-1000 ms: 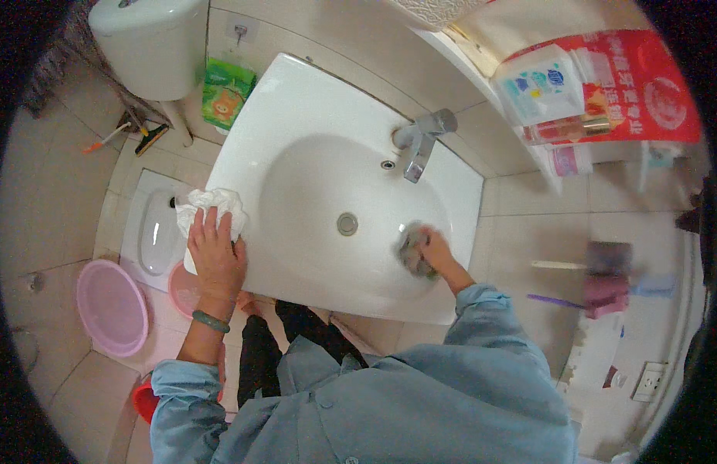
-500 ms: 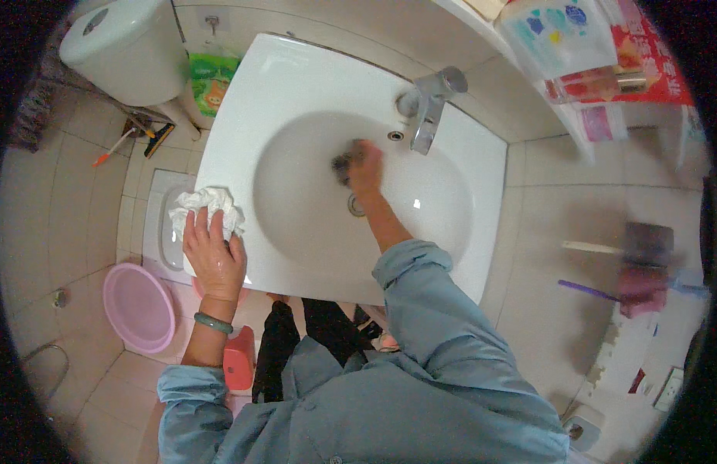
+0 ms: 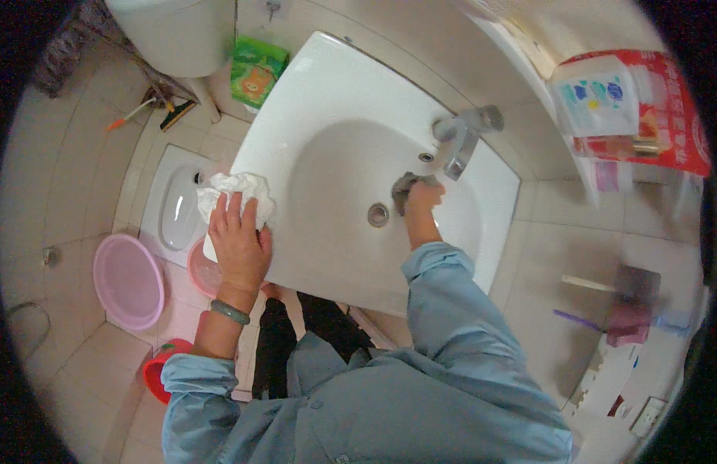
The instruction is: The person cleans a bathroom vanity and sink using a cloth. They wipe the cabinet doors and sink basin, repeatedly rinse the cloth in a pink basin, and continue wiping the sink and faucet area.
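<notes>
The white washbasin [image 3: 339, 77] has a shallow oval bowl with a round drain [image 3: 378, 215]. Inside the bowl's right part, my right hand [image 3: 425, 198] is closed on a grey rag [image 3: 403, 188] and presses it to the surface below the chrome faucet [image 3: 468, 139]. At the basin's left edge lies a crumpled white cloth or tissue wad [image 3: 238, 188]. My left hand [image 3: 241, 243] rests over this wad with its fingers stretched out and apart. The underside of that hand is hidden.
A squat toilet [image 3: 153, 197], a pink-purple tub [image 3: 103, 282], a pink basin [image 3: 196, 267] and a red bucket [image 3: 153, 379] are on the left floor. The toilet tank [image 3: 177, 31] and a green package [image 3: 258, 71] stand at the back. A shelf with bottles [image 3: 598, 97] juts in upper right.
My right hand has moved the grey rag rightward and nearer, toward the faucet side of the bowl. The whole view has shifted and turned slightly. My left hand stays on the white wad.
</notes>
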Available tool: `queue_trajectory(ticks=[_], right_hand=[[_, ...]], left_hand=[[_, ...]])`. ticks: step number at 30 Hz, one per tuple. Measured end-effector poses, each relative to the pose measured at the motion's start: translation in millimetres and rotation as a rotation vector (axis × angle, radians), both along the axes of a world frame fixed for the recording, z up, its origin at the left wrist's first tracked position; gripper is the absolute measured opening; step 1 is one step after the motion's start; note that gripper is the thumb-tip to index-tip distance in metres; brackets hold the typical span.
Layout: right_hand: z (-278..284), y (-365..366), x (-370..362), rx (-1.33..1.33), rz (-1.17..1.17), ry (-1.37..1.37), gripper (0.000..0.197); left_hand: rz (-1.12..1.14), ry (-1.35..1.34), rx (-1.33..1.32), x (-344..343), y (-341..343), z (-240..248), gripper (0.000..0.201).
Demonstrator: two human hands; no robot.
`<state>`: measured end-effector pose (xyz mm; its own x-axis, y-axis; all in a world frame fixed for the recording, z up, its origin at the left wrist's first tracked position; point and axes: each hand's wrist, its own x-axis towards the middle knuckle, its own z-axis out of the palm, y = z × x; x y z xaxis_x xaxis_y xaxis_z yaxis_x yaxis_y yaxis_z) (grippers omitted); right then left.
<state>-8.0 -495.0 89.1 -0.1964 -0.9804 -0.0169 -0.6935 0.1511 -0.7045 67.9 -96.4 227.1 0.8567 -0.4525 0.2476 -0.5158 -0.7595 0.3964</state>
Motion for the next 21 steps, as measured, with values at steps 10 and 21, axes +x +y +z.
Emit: queue_trajectory(ticks=[10,21], right_hand=[[27,154,65,0.225,1.181,-0.097,0.051],[114,55,-167,0.765,1.678,0.698,0.044]], left_hand=[[-0.001,-0.028,0.036,-1,-3,-3,0.048],[-0.001,-0.050,0.042,-2,0,-3,0.046]])
